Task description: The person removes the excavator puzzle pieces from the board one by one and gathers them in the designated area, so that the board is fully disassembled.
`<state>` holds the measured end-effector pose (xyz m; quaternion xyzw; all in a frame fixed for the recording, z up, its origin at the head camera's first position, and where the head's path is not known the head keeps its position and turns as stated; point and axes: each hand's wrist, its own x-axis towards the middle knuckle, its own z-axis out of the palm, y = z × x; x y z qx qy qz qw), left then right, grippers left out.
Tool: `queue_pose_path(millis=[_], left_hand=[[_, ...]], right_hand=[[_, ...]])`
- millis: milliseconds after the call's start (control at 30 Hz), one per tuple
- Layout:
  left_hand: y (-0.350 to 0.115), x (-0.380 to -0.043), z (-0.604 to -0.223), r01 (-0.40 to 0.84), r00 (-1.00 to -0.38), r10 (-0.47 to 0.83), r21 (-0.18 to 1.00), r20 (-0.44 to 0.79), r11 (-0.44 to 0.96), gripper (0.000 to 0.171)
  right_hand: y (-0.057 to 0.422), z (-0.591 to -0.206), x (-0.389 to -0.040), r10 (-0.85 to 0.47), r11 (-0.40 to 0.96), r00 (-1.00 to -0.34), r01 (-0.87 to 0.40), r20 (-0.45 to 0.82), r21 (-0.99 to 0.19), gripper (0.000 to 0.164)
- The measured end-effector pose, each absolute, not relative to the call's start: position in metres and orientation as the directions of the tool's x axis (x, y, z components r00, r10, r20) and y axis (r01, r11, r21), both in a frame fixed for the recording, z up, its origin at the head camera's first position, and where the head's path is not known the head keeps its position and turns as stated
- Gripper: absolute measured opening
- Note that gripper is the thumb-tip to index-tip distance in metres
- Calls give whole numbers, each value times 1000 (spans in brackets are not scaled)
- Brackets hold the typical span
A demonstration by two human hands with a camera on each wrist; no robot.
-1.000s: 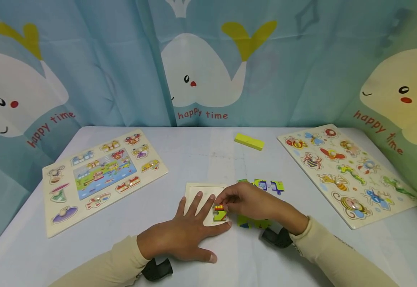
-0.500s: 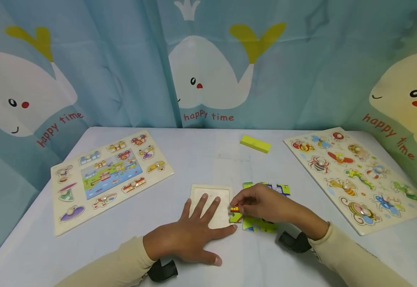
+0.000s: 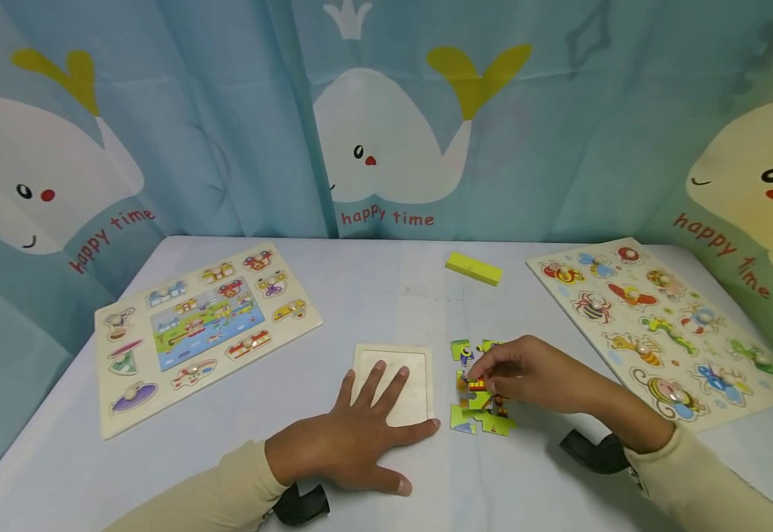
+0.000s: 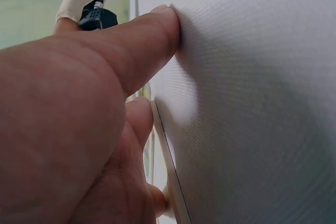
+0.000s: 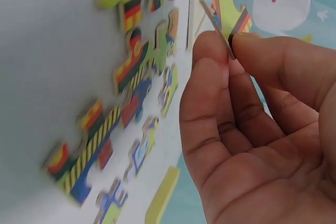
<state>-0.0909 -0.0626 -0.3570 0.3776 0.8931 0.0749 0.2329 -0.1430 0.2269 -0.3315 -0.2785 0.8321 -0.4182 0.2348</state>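
My left hand (image 3: 353, 436) lies palm down with fingers spread, its fingertips resting on a small pale wooden puzzle tray (image 3: 428, 380) in the head view. The part of the tray's bed between the fingers is bare. Between right thumb and index finger I pinch a jigsaw piece (image 5: 226, 3), green with red, yellow and black stripes. In the head view my right hand (image 3: 539, 377) is over the loose jigsaw pieces (image 3: 493, 424) just right of the tray, partly hiding them. Striped and green pieces (image 5: 94, 148) show on the table in the right wrist view.
Left on the table lies a knob puzzle board (image 3: 307, 319) with a seaside picture. At the right is another board (image 3: 675, 414) with insect pieces. A yellow block (image 3: 474, 268) sits further back. A blue whale-print curtain (image 3: 240, 148) hangs behind the table's far edge.
My right hand has carried the jigsaw piece off the tray to the right, over the loose pieces. My left hand stays on the tray. The head view has shifted slightly.
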Motion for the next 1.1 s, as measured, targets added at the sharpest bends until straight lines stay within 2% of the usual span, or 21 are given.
queue_pose_path(millis=[400,733,1100], left_hand=[[-63,-92,-356,640,-598,717,326,-358,696,73],[-63,-92,-357,644,-594,725,334,-350,689,73],[-62,-93,-357,647,-594,722,322,-355,691,73]], right_hand=[[254,-333,-135,-664,495,-716,-207,-214,-844,17],[277,-338,-127,-708,458,-682,-251,-180,-853,15],[287,-343,-128,-716,485,-647,-190,-263,-853,15]])
